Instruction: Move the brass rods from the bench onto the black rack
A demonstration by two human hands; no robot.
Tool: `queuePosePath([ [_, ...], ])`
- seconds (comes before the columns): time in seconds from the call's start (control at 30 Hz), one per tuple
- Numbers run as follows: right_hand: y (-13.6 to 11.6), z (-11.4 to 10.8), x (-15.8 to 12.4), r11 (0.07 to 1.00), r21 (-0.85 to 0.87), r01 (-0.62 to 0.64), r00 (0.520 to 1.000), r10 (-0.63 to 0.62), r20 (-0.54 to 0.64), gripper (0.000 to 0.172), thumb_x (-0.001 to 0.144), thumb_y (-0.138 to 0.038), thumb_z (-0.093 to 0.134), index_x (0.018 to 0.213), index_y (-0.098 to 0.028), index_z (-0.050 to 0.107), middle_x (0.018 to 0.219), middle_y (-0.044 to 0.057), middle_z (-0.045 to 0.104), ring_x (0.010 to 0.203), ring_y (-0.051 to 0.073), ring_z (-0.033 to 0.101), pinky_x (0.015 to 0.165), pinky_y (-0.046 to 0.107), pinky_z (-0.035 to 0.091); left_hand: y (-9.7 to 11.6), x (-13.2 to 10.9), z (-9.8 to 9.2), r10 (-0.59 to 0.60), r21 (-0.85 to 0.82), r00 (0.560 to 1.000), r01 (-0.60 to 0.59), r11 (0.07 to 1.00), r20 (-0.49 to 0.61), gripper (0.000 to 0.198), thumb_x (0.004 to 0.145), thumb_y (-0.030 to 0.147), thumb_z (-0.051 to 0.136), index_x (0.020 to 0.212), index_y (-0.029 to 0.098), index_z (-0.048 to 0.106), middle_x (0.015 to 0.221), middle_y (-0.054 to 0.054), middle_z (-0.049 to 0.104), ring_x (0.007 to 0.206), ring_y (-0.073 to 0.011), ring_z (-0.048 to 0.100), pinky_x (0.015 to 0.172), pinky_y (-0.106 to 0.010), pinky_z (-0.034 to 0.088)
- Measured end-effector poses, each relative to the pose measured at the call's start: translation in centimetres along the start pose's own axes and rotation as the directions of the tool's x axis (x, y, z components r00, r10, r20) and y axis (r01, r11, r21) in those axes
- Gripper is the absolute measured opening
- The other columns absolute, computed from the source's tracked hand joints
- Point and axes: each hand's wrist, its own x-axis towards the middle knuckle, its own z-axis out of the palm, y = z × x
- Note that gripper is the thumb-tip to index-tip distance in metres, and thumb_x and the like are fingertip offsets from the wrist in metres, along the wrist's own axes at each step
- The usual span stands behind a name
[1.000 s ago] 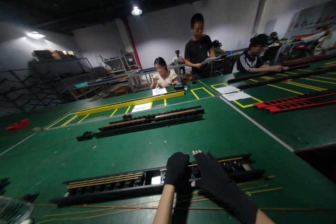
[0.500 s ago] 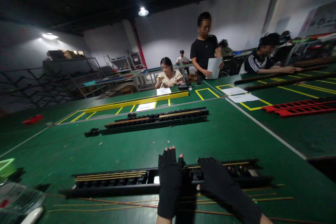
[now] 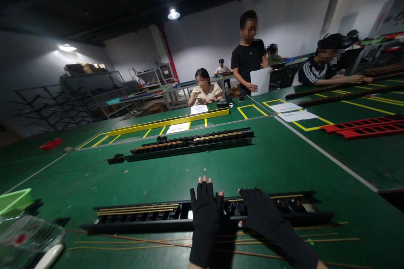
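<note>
A long black channel (image 3: 142, 228) lies across the table before me, with black parts and thin brass-coloured rods (image 3: 139, 209) along it. My left hand (image 3: 205, 212), in a black fingerless glove, lies over its middle, fingers stretched out past the far wall. To the right, my gloved right hand (image 3: 265, 214) spans the same channel, its fingers bent over the far side and a thumb tip at the near wall. Its other fingertips are hidden, as is the part of the channel under both hands. Several loose rods (image 3: 331, 240) lie on the near side, partly beneath my wrists.
Another black channel assembly (image 3: 192, 146) lies farther back on the green table (image 3: 126, 189). Beyond it is a yellow bar (image 3: 170, 122). Red ladder-like frames (image 3: 369, 127) lie right. A green basket (image 3: 14, 202) and clear plastic packaging (image 3: 34, 235) sit left. Co-workers are across the table.
The view has shifted slightly, so most things appear a little farther right. Both hands keep nearly the same place over the black channel.
</note>
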Motion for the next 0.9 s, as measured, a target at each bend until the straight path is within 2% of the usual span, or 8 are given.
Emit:
queuePosePath([
  [0.1, 0.1, -0.1, 0.1, 1.000, 0.009, 0.013, 1.000, -0.013, 0.013, 0.077, 0.058, -0.037, 0.079, 0.130, -0.014, 0.064, 0.124, 0.018, 0.068, 0.113, 0.038, 0.063, 0.102, 0.054, 0.046, 0.8, -0.2, 1.7, 0.014, -0.053, 1.000, -0.015, 0.998, -0.018, 0.050, 0.099, 0.037, 0.044, 0.143, 0.013, 0.049, 0.152, -0.016, 0.044, 0.144, -0.0307, 0.038, 0.115, -0.055, 0.035],
  [0.2, 0.0, -0.4, 0.2, 1.000, 0.019, 0.008, 1.000, -0.008, 0.010, 0.076, 0.058, -0.038, 0.080, 0.129, -0.014, 0.064, 0.123, 0.017, 0.069, 0.113, 0.038, 0.063, 0.102, 0.054, 0.046, 1.2, -0.6, 3.0, 0.009, -0.072, 1.000, -0.010, 0.997, -0.016, 0.049, 0.098, 0.039, 0.045, 0.139, 0.012, 0.053, 0.150, -0.017, 0.047, 0.142, -0.0315, 0.041, 0.115, -0.055, 0.035],
  [0.37, 0.0, -0.4, 0.2, 1.000, 0.009, 0.030, 1.000, -0.030, -0.004, 0.074, 0.059, -0.039, 0.079, 0.127, -0.015, 0.064, 0.120, 0.016, 0.070, 0.109, 0.037, 0.065, 0.100, 0.053, 0.047, 1.2, -0.7, 2.9, 0.009, -0.047, 1.000, -0.009, 0.999, 0.002, 0.045, 0.097, 0.039, 0.049, 0.132, 0.012, 0.059, 0.142, -0.018, 0.056, 0.137, -0.0330, 0.047, 0.113, -0.058, 0.037],
  [0.43, 0.3, 0.0, 0.2, 0.999, -0.003, 0.039, 0.999, -0.039, -0.032, 0.075, 0.058, -0.039, 0.078, 0.128, -0.016, 0.064, 0.120, 0.016, 0.070, 0.108, 0.036, 0.065, 0.098, 0.052, 0.048, 1.4, -0.6, 2.7, 0.027, -0.030, 0.998, -0.029, 0.999, -0.062, 0.043, 0.098, 0.040, 0.048, 0.128, 0.012, 0.062, 0.137, -0.018, 0.060, 0.134, -0.0327, 0.050, 0.111, -0.058, 0.040],
  [0.5, 0.6, 0.5, 0.1, 0.998, -0.019, 0.068, 0.994, -0.069, -0.082, 0.071, 0.059, -0.037, 0.076, 0.126, -0.016, 0.065, 0.119, 0.015, 0.071, 0.106, 0.036, 0.066, 0.096, 0.051, 0.049, 1.8, -0.6, 3.0, 0.066, -0.013, 0.982, -0.069, 0.998, -0.179, 0.045, 0.098, 0.042, 0.047, 0.128, 0.012, 0.062, 0.136, -0.017, 0.061, 0.132, -0.0315, 0.052, 0.109, -0.056, 0.042],
  [0.63, 0.8, 1.3, 0.0, 0.991, -0.070, 0.110, 0.969, -0.123, -0.215, 0.049, 0.068, -0.026, 0.066, 0.117, -0.017, 0.069, 0.113, 0.014, 0.073, 0.099, 0.032, 0.068, 0.094, 0.049, 0.049, 2.9, -1.0, 4.8, 0.126, 0.001, 0.913, -0.136, 0.991, -0.389, 0.048, 0.098, 0.043, 0.045, 0.131, 0.012, 0.059, 0.134, -0.015, 0.063, 0.128, -0.0280, 0.056, 0.107, -0.051, 0.043],
  [0.77, 0.3, 1.6, 0.0, 0.996, -0.063, 0.066, 0.947, -0.082, -0.310, 0.038, 0.077, -0.021, 0.058, 0.113, -0.017, 0.070, 0.108, 0.014, 0.074, 0.097, 0.030, 0.069, 0.094, 0.047, 0.048, 3.5, -1.5, 6.3, 0.105, -0.024, 0.892, -0.129, 0.991, -0.440, 0.046, 0.097, 0.043, 0.046, 0.127, 0.012, 0.061, 0.129, -0.015, 0.066, 0.123, -0.0282, 0.059, 0.108, -0.052, 0.041],
  [0.9, 0.2, 1.3, 0.1, 0.995, -0.062, 0.079, 0.945, -0.094, -0.312, 0.037, 0.078, -0.022, 0.056, 0.112, -0.015, 0.070, 0.105, 0.014, 0.074, 0.094, 0.030, 0.069, 0.095, 0.049, 0.047, 3.4, -1.5, 5.7, 0.120, -0.012, 0.896, -0.138, 0.990, -0.428, 0.046, 0.097, 0.043, 0.045, 0.126, 0.011, 0.062, 0.127, -0.015, 0.067, 0.122, -0.0282, 0.060, 0.106, -0.052, 0.043],
])
